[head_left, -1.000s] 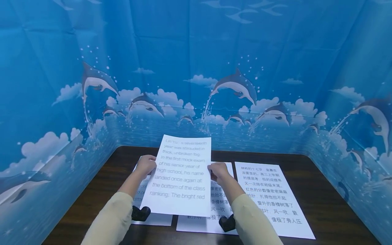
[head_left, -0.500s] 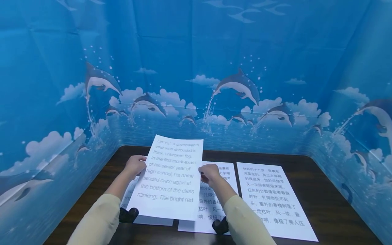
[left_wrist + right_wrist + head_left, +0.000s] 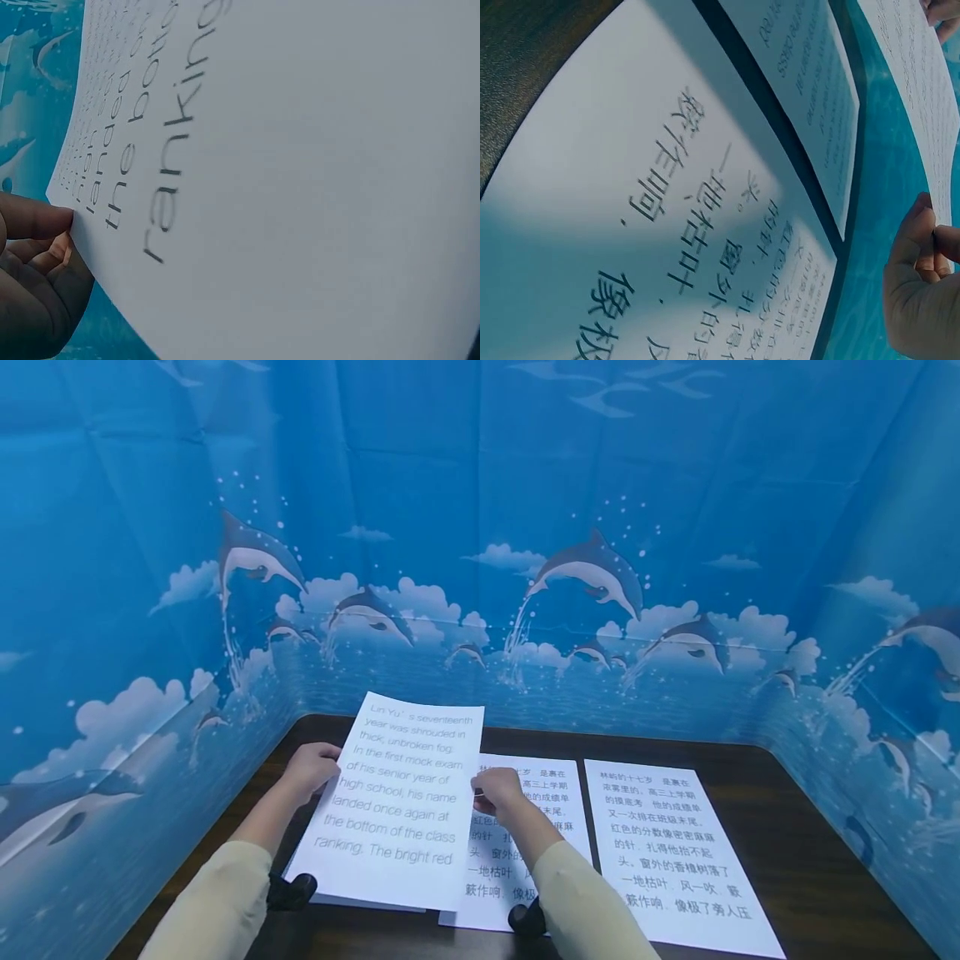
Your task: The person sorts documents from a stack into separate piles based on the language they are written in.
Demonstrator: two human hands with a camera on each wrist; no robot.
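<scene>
A white sheet of paper [image 3: 397, 802] with printed English text is held up by both hands, tilted above the left part of the table. My left hand [image 3: 311, 768] pinches its left edge; in the left wrist view thumb and finger meet at that edge. The right edge is pinched by my right hand [image 3: 498, 789], thumb and fingers together in the right wrist view. Beneath it lies another sheet with English text [image 3: 802, 82], nearly all hidden in the head view. To its right lies a sheet with Chinese text [image 3: 551, 827], partly covered by the right forearm.
A second sheet with Chinese text [image 3: 667, 852] lies flat at the right. The dark wooden table [image 3: 810, 860] meets a blue dolphin-print curtain [image 3: 480, 527] at the back and sides. Black wrist straps [image 3: 292, 892] show at the cuffs.
Both hands have moved left and slightly down with the held sheet, now covering more of the left sheet below. More of the middle Chinese sheet shows. The head view has shifted slightly.
</scene>
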